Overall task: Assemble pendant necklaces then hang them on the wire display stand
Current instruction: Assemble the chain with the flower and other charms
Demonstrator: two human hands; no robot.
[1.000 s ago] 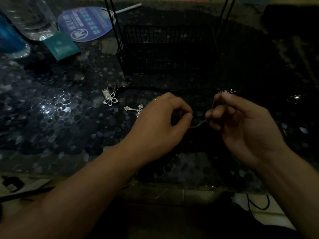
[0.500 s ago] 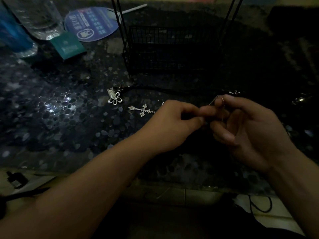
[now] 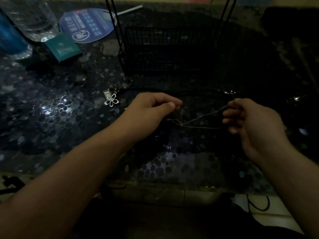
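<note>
Fingers of both my hands are curled on a thin chain [image 3: 203, 118] that runs between them above the dark pebble-patterned table [image 3: 51, 118]. My left hand [image 3: 153, 107] pinches thumb against forefinger near the chain's left end, where a small bent metal piece shows just right of the fingertips; the light is too dim to say exactly what it holds there. My right hand [image 3: 253, 121] has its fingers curled round the chain's right part, which comes out from under the forefinger and slopes down to the left, with a second strand lying lower and nearly level. The two strands meet between my hands, nearer the left one.

Left of my left hand, a silver flower pendant [image 3: 111, 100] lies on the table, touching a small rectangular charm on its far side. A black cord [image 3: 172, 91] stretches along the table beyond both hands. Farther away stands the black wire display stand [image 3: 165, 49], its basket base on the table and its uprights rising out of view.
</note>
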